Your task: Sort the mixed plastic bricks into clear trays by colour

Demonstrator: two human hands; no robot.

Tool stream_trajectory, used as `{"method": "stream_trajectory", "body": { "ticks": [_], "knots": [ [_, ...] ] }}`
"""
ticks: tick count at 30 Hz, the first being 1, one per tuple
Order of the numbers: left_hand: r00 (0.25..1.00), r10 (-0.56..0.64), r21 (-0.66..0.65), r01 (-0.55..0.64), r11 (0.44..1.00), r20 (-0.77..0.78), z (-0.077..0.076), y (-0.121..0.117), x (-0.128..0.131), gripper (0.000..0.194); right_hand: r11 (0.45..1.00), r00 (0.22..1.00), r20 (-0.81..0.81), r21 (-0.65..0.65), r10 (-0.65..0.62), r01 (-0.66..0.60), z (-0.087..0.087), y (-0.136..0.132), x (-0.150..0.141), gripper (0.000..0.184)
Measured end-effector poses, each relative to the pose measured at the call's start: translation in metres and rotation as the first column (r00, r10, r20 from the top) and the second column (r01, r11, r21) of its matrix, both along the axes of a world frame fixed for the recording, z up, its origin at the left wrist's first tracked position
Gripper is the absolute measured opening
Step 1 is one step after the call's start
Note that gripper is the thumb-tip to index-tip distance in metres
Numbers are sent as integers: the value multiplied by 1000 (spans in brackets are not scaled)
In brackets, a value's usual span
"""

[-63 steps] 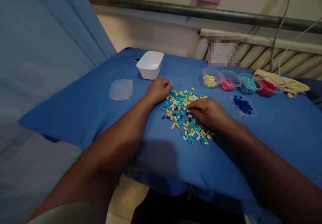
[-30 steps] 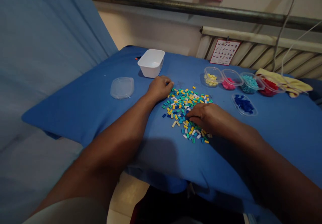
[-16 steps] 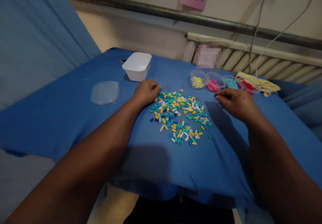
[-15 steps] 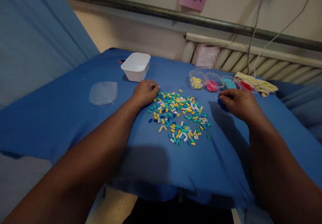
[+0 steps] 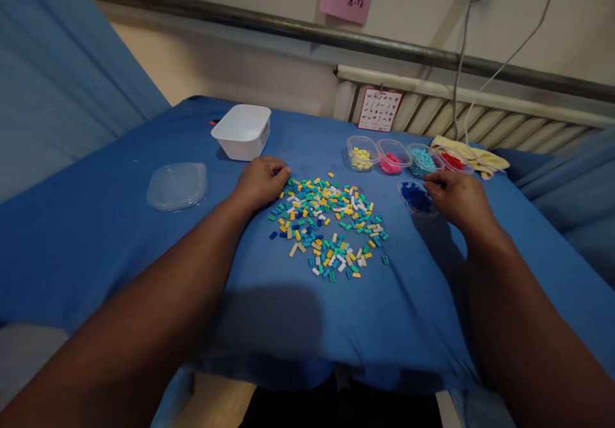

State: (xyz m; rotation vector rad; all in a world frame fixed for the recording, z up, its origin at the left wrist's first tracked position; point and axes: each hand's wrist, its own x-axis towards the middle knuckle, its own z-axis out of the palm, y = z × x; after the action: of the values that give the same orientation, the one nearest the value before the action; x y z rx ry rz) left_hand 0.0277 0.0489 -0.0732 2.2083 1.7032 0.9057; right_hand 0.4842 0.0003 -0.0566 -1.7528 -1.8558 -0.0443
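Note:
A scattered pile of small bricks [image 5: 331, 223] in yellow, teal, white and dark blue lies on the blue cloth [image 5: 120, 248]. My left hand [image 5: 261, 182] rests as a closed fist at the pile's left edge, and its palm is hidden. My right hand [image 5: 456, 198] sits to the right of the pile with its fingers curled together at the right rim of a clear tub of dark blue bricks [image 5: 415, 198]. Nothing shows between those fingertips.
Behind the blue tub stand clear tubs of yellow [image 5: 361, 155], pink [image 5: 390, 161], light blue [image 5: 423, 159] and red bricks [image 5: 451, 159]. A white bin [image 5: 241, 131] and a clear lid [image 5: 177, 186] lie at the left. A yellow cloth [image 5: 475, 154] and a radiator are at the back.
My right hand left the pile with a pinched dark blue brick, passed over the dark blue tub and now rests at its right rim. The left fist stayed put.

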Motion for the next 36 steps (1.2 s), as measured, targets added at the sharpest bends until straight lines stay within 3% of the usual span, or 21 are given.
{"method": "stream_trajectory", "body": {
  "ticks": [3, 6, 9, 11, 13, 14, 16, 20, 24, 29, 36],
  "knots": [
    [1000, -7, -12, 6, 1000, -16, 0, -2, 1, 32, 1000, 999, 40, -20, -1, 2, 1, -3, -2, 34],
    [999, -28, -1, 28, 1000, -26, -2, -3, 2, 33, 999, 999, -10, 10, 44, -43, 3, -10, -21, 32],
    [999, -22, -4, 22, 1000, -26, -4, -4, 3, 31, 964, 956, -132, 66, 264, -257, 7, -23, -66, 28],
    [999, -18, -17, 17, 1000, -35, -4, -4, 3, 31, 862, 852, -131, 50, 507, -505, 8, -34, -104, 23],
    [999, -21, -20, 20, 1000, -46, -4, -4, 4, 32, 714, 706, -114, 40, 699, -699, 7, -44, -139, 23],
    [999, -19, -16, 18, 1000, -48, -3, -4, 4, 32, 646, 642, -83, 28, 762, -763, 5, -46, -153, 23],
    [999, -8, -9, 8, 1000, -48, -3, -6, 5, 33, 586, 587, -6, -32, 810, -809, 0, -49, -173, 25],
    [998, -1, -4, 1, 1000, -63, -4, -7, 6, 33, 629, 619, 113, -158, 778, -761, -6, -45, -182, 30],
    [998, 9, -4, -9, 1000, -68, -4, -7, 7, 32, 650, 628, 168, -194, 760, -735, -1, -45, -178, 22],
    [997, 19, -3, -20, 1000, -79, -5, -7, 8, 32, 556, 547, 101, -184, 831, -810, 10, -55, -176, 18],
    [996, 10, -1, -10, 1000, -91, -4, -7, 8, 32, 569, 580, 73, -323, 812, -756, 16, -61, -182, 20]
  ]
}}
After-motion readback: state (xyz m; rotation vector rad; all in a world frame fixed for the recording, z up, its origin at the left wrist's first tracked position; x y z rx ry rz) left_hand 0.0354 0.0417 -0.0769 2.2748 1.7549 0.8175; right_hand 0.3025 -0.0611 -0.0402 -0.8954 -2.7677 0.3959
